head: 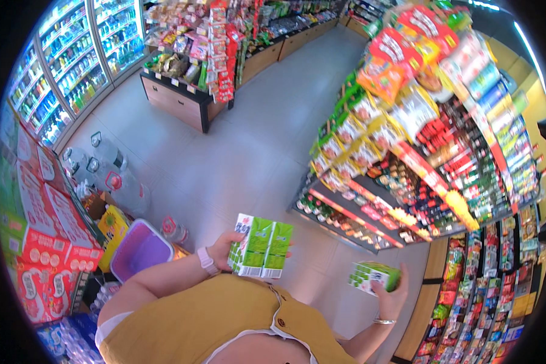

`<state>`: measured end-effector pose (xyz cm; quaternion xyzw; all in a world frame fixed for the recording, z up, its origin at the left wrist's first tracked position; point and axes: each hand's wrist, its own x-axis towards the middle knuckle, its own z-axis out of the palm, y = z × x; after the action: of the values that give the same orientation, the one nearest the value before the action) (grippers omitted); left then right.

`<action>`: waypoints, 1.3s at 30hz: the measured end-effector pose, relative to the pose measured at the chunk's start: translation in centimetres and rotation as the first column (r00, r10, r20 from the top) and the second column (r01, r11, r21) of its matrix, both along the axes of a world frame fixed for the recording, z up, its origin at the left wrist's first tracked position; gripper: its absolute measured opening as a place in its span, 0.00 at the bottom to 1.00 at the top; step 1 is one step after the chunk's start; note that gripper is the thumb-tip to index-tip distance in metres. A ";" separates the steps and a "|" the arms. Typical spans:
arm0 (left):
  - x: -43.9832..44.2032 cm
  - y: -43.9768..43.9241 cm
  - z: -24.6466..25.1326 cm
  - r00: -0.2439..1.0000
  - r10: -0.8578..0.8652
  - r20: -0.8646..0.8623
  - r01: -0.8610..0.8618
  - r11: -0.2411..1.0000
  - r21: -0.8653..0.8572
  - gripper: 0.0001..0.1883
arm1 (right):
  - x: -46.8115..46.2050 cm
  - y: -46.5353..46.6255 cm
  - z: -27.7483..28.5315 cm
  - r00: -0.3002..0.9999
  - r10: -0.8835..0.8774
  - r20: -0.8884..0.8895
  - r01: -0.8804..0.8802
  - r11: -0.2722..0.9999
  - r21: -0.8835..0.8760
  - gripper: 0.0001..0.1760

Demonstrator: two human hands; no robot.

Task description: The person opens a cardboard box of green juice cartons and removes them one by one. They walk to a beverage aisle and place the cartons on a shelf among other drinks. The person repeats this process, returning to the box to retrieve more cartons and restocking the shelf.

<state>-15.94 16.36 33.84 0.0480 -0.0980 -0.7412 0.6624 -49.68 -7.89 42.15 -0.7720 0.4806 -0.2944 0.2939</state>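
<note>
My left hand (pixel 225 250), with a pale watch band at the wrist, holds green-and-white drink cartons (pixel 261 245) in front of my chest. Their narrow ends bear barcodes, and part of my fingers shows at the far edge. Out to the right, my right hand (pixel 391 289), wearing a silver bracelet, grips another green-and-white pack (pixel 373 276) of similar look, tilted, with my thumb on its near face. The two hands are well apart, above the grey tiled floor.
Stacked red cartons (pixel 57 248), a purple plastic basket (pixel 141 255) and large clear water bottles (pixel 113 168) stand at left. Shelves of bottles and snacks (pixel 418 182) rise at right, with more racks (pixel 473 295) below. Ahead are a wooden snack stand (pixel 177 102) and glass-door drink coolers (pixel 73 59).
</note>
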 end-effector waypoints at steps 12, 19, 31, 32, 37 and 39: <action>25.3 -3.7 -4.8 0.832 0.554 0.001 -0.548 0.823 0.151 0.54 | 41.2 -14.5 -7.8 0.773 0.556 -0.304 -0.573 0.819 0.040 0.60; 42.3 -11.9 -0.8 0.711 0.698 0.082 -0.698 0.688 0.198 0.50 | 71.5 -23.1 -15.3 0.575 0.797 -0.187 -0.798 0.596 0.085 0.61; 72.6 -29.9 -5.2 0.667 0.731 0.142 -0.737 0.621 0.269 0.44 | 101.0 -42.1 -35.1 0.557 0.758 -0.339 -0.426 0.612 0.667 0.52; 75.8 -32.5 -4.9 0.691 0.696 0.193 -0.718 0.632 0.293 0.44 | 99.3 -44.4 -35.9 0.587 0.698 -0.411 -0.432 0.699 0.569 0.49; 90.4 -47.3 -1.9 0.895 0.437 0.084 -0.442 0.852 0.280 0.41 | 90.3 -56.7 -37.4 0.644 0.388 -0.659 0.101 0.811 0.576 0.43; 94.6 -54.0 -1.5 0.942 0.328 0.075 -0.336 0.910 0.244 0.41 | 87.3 -59.6 -38.6 0.577 0.186 -0.795 0.454 0.736 0.502 0.43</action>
<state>78.63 -37.68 32.39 0.1600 -0.0036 -0.6234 0.7653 37.60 -67.44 3.50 -0.6185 0.6921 0.2553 0.2707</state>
